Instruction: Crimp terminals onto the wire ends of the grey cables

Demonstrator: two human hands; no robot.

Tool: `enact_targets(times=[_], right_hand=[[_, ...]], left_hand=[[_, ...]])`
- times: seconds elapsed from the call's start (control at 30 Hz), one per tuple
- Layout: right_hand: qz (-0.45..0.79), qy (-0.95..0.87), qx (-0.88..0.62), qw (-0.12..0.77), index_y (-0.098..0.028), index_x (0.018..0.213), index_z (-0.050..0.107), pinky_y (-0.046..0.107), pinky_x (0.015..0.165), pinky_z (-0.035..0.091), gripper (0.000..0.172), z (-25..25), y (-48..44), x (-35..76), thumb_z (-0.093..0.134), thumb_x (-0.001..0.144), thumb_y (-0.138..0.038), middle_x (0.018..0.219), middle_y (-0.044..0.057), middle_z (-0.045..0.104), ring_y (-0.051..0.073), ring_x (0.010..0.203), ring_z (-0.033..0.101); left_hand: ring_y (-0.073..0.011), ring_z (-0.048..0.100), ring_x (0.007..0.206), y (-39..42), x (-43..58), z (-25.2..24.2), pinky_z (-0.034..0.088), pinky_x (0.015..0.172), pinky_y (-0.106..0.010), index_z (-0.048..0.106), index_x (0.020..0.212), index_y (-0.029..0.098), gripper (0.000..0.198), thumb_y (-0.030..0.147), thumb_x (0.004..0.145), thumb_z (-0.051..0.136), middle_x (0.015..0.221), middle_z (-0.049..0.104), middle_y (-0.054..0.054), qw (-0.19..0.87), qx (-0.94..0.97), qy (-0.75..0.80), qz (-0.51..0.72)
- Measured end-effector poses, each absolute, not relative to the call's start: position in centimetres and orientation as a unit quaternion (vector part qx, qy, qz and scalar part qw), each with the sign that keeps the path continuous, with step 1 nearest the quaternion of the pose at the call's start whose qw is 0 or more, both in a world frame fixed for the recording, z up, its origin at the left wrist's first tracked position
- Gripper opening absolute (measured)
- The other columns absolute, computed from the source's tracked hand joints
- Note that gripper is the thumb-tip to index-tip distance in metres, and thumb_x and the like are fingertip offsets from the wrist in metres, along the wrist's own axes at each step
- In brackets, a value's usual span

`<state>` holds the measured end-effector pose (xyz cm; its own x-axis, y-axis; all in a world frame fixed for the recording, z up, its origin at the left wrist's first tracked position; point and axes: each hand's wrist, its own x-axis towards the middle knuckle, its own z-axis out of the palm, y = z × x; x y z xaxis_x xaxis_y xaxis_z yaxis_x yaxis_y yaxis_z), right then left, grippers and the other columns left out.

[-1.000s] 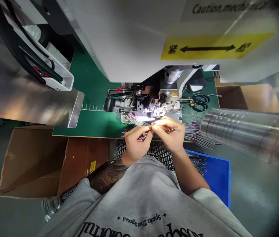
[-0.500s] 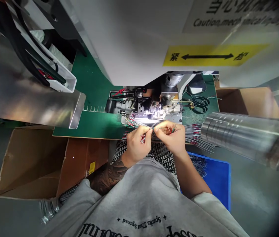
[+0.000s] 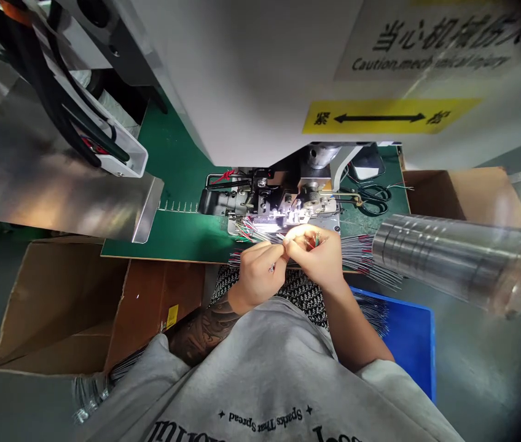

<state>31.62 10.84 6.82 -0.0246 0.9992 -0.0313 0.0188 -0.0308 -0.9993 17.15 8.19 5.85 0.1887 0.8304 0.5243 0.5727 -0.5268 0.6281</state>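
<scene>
My left hand [image 3: 261,274] is closed with its fingers curled, the fingertips meeting those of my right hand just in front of the lit machine head. Thin wire ends poke out of the left fist. My right hand [image 3: 316,256] is closed in a pinch, and red and green wires [image 3: 314,241] show within its curled fingers. Right behind both hands sits the metal crimping head [image 3: 288,205]. A bundle of grey cables [image 3: 357,253] with red and dark ends lies on the table by my right hand. The exact wire at the fingertips is hidden.
A strip of metal terminals [image 3: 178,206] runs from the steel guide plate [image 3: 80,196] into the machine. Black-handled scissors [image 3: 373,199] lie at the right. A steel cylinder [image 3: 449,261] juts in from the right. Cardboard boxes [image 3: 58,301] and a blue bin [image 3: 415,344] stand below.
My hands have drawn together, and the left has rolled so its knuckles face up. The pale wire that showed between the fingertips is now mostly covered. The view has shifted slightly.
</scene>
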Motion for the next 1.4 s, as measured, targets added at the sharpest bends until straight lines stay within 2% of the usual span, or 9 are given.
enact_targets(times=[0.17, 0.43, 0.63, 0.8, 0.9, 1.0, 1.13, 1.3, 1.4], right_hand=[[0.595, -0.493, -0.48, 0.415, -0.016, 0.077, 0.075, 0.023, 0.047, 0.024, 0.017, 6.5, 11.5, 33.0, 0.087, 0.076, -0.028, 0.056, -0.003, 0.046, 0.008, 0.051, 0.033], [0.544, -0.446, -0.503, 0.502, -0.018, 0.08, 0.078, 0.024, 0.047, 0.027, 0.018, 5.9, 11.1, 32.4, 0.087, 0.079, -0.034, 0.055, -0.003, 0.047, 0.008, 0.05, 0.035], [0.542, -0.449, -0.531, 0.473, -0.017, 0.078, 0.078, 0.023, 0.046, 0.028, 0.021, 5.3, 10.5, 32.9, 0.087, 0.077, -0.035, 0.056, -0.002, 0.053, 0.008, 0.049, 0.039], [0.532, -0.453, -0.519, 0.492, -0.019, 0.086, 0.081, 0.022, 0.046, 0.025, 0.02, 5.7, 10.4, 32.6, 0.09, 0.075, -0.032, 0.056, -0.004, 0.049, 0.008, 0.049, 0.036], [0.521, -0.458, -0.515, 0.503, -0.019, 0.078, 0.077, 0.023, 0.046, 0.026, 0.02, 6.1, 10.7, 32.4, 0.091, 0.074, -0.031, 0.056, -0.003, 0.048, 0.008, 0.049, 0.036], [0.554, -0.471, -0.503, 0.468, -0.018, 0.073, 0.075, 0.023, 0.048, 0.028, 0.024, 6.1, 11.2, 32.6, 0.093, 0.073, -0.034, 0.056, -0.002, 0.053, 0.008, 0.052, 0.038], [0.59, -0.467, -0.5, 0.428, -0.017, 0.072, 0.075, 0.023, 0.05, 0.029, 0.026, 6.1, 11.5, 33.1, 0.093, 0.073, -0.035, 0.057, -0.001, 0.055, 0.008, 0.053, 0.04], [0.569, -0.418, -0.489, 0.512, -0.021, 0.069, 0.075, 0.025, 0.047, 0.026, 0.021, 5.9, 10.9, 32.6, 0.09, 0.076, -0.034, 0.051, -0.005, 0.042, 0.008, 0.048, 0.028], [0.536, -0.412, -0.491, 0.55, -0.024, 0.071, 0.078, 0.027, 0.045, 0.028, 0.013, 5.7, 10.5, 32.2, 0.088, 0.078, -0.03, 0.051, -0.004, 0.044, 0.008, 0.046, 0.027]], left_hand=[[-0.0085, 0.05, 0.061, 8.1, 17.6, 5.6, 0.039, 0.062, -0.025, 0.067, 0.079, 0.014, 0.017, 0.01, 0.096, 0.066, 0.065, 0.059, 0.0, 0.144, 0.722, 0.489, 0.468], [-0.0061, 0.058, 0.059, 8.8, 17.4, 6.3, 0.044, 0.063, -0.022, 0.064, 0.08, 0.014, 0.014, 0.011, 0.093, 0.069, 0.069, 0.066, 0.002, 0.147, 0.72, 0.494, 0.464], [-0.0097, 0.066, 0.061, 8.7, 17.4, 6.0, 0.05, 0.064, -0.023, 0.066, 0.086, 0.015, 0.01, 0.016, 0.096, 0.068, 0.072, 0.071, -0.001, 0.137, 0.709, 0.518, 0.458], [-0.0099, 0.063, 0.063, 8.7, 17.3, 5.9, 0.048, 0.065, -0.024, 0.067, 0.085, 0.014, 0.013, 0.013, 0.097, 0.065, 0.072, 0.069, -0.001, 0.133, 0.738, 0.486, 0.448], [-0.0098, 0.056, 0.061, 8.8, 17.1, 6.0, 0.044, 0.063, -0.026, 0.067, 0.081, 0.014, 0.018, 0.01, 0.098, 0.061, 0.068, 0.064, -0.002, 0.137, 0.762, 0.449, 0.446], [-0.0093, 0.052, 0.06, 8.8, 16.9, 6.0, 0.041, 0.061, -0.026, 0.068, 0.08, 0.014, 0.02, 0.008, 0.098, 0.06, 0.065, 0.061, -0.001, 0.147, 0.765, 0.441, 0.446], [-0.0096, 0.055, 0.062, 8.7, 16.9, 5.6, 0.043, 0.063, -0.026, 0.071, 0.084, 0.014, 0.017, 0.01, 0.098, 0.062, 0.069, 0.066, -0.002, 0.157, 0.749, 0.453, 0.456], [-0.012, 0.067, 0.067, 8.7, 17.3, 6.1, 0.05, 0.066, -0.028, 0.072, 0.091, 0.015, 0.009, 0.012, 0.097, 0.067, 0.08, 0.075, -0.003, 0.157, 0.732, 0.472, 0.466], [-0.0126, 0.07, 0.068, 8.9, 17.7, 6.7, 0.053, 0.066, -0.027, 0.07, 0.09, 0.015, 0.008, 0.011, 0.096, 0.067, 0.081, 0.076, -0.003, 0.147, 0.723, 0.476, 0.479]])
